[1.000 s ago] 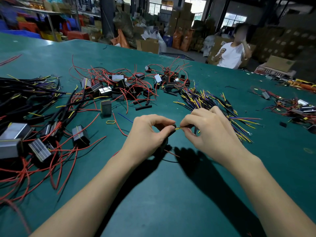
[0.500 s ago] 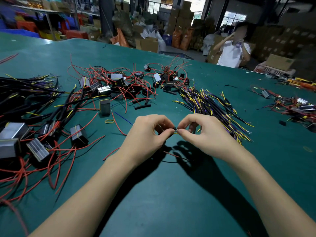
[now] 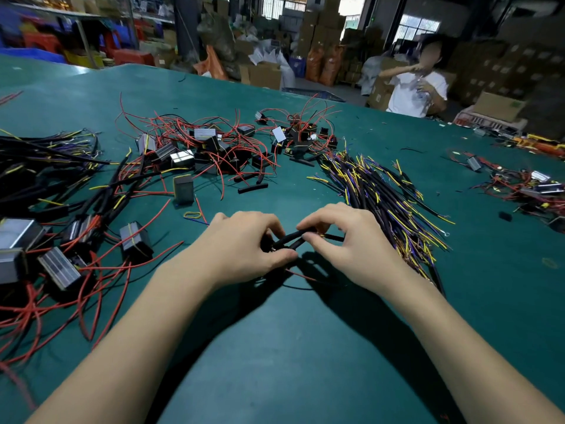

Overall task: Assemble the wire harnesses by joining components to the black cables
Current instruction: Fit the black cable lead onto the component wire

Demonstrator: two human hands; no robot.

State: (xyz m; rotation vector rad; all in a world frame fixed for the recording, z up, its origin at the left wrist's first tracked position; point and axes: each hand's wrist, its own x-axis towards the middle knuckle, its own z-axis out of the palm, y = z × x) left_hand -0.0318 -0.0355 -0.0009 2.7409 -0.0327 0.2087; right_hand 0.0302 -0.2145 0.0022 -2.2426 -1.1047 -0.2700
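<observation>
Fingers [image 3: 276, 231] of the left hand [image 3: 244, 246] and the right hand [image 3: 345, 243] both pinch one black cable [image 3: 293, 238], held just above the green tabletop [image 3: 290, 347] between them; it looks like a short, dull, sleeved length, with what seems a yellow lead at its right end. This join appears mid-way, not finished. Left of the hands lies a pile of metal-faced modules with red wires [image 3: 61, 258], some already on black cables, which suggests finished units. Just right, a heap of black cables with yellow and purple leads [image 3: 388, 194] waits, and farther off more modules [image 3: 214, 148] lie loose, so much remains.
</observation>
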